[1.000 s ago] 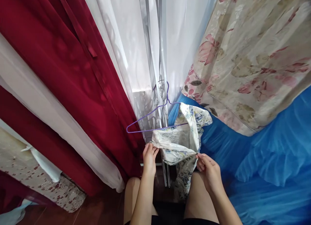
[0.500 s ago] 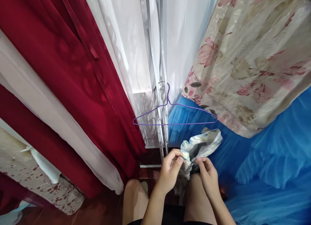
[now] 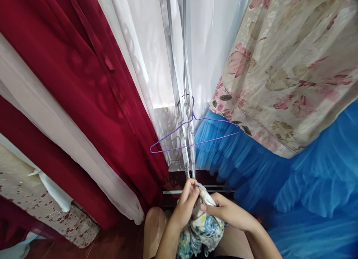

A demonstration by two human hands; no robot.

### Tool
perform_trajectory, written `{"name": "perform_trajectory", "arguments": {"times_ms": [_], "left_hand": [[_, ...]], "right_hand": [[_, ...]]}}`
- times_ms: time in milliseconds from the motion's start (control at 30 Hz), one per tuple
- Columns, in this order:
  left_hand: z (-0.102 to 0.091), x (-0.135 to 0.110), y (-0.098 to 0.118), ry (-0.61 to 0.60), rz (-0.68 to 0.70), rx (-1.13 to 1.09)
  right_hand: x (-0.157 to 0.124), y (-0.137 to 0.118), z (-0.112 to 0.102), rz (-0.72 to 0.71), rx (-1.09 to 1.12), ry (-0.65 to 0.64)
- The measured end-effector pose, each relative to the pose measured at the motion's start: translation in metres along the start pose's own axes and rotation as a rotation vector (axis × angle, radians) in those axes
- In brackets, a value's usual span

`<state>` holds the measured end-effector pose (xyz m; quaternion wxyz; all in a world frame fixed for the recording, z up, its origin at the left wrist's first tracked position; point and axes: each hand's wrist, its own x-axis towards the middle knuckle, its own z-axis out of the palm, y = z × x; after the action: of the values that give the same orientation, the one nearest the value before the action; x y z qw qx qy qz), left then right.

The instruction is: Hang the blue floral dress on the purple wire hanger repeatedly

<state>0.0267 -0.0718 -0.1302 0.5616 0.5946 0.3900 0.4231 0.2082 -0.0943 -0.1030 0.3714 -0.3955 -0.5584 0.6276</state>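
Between my knees I have a bunched floral garment (image 3: 208,229), white with blue, yellow and green print. My left hand (image 3: 187,201) pinches its upper edge. On the garment's right side my right hand (image 3: 219,207) is closed, thumb on top of the cloth and fingers behind it. Just above both hands a bare purple hanger (image 3: 195,144) hangs from a white metal stand (image 3: 183,76), tilted with its left end lower. The garment's lower part drops into my lap, partly cut off by the frame.
Long red and white curtains (image 3: 92,102) hang at left. A cream cloth with pink flowers (image 3: 279,72) hangs at upper right, over blue ruffled tulle (image 3: 293,184). Dark red tiled floor (image 3: 112,240) shows at lower left.
The garment has come down and left, gathered closer to my lap, and its printed side now shows. My right hand has turned inward onto it. The hanger has swung and tilted.
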Motion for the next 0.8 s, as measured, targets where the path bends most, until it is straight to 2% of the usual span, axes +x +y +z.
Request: {"name": "perform_trajectory", "arguments": {"times_ms": [67,167,267,433,500,567,667,733,800], "left_hand": [[-0.002,-0.018,-0.006,-0.136,-0.054,0.009],[-0.009,-0.037,-0.01,-0.268,-0.131,0.174],[-0.023,-0.039,-0.011,-0.235,-0.181,0.374],[-0.051,-0.022,-0.02,-0.091,-0.128,0.63],[-0.064,-0.018,-0.028,-0.111,-0.127,0.735],[-0.077,-0.017,-0.033,-0.185,-0.117,0.813],[-0.095,-0.014,-0.029,-0.269,-0.065,0.792],[-0.101,-0.012,-0.018,-0.314,0.022,0.658],[-0.1,-0.012,-0.008,-0.358,0.116,0.483]], "right_hand": [[-0.002,-0.009,-0.007,0.039,0.043,-0.084],[-0.009,-0.022,-0.025,0.07,0.05,-0.064],[-0.017,-0.033,-0.042,0.055,-0.004,-0.006],[-0.025,-0.039,-0.058,-0.003,-0.026,0.039],[-0.027,-0.04,-0.063,-0.032,-0.005,0.082],[-0.027,-0.044,-0.07,-0.061,0.012,0.14],[-0.023,-0.055,-0.078,-0.108,0.045,0.253],[-0.019,-0.065,-0.078,-0.144,0.082,0.292],[-0.016,-0.072,-0.071,-0.178,0.141,0.271]]}}
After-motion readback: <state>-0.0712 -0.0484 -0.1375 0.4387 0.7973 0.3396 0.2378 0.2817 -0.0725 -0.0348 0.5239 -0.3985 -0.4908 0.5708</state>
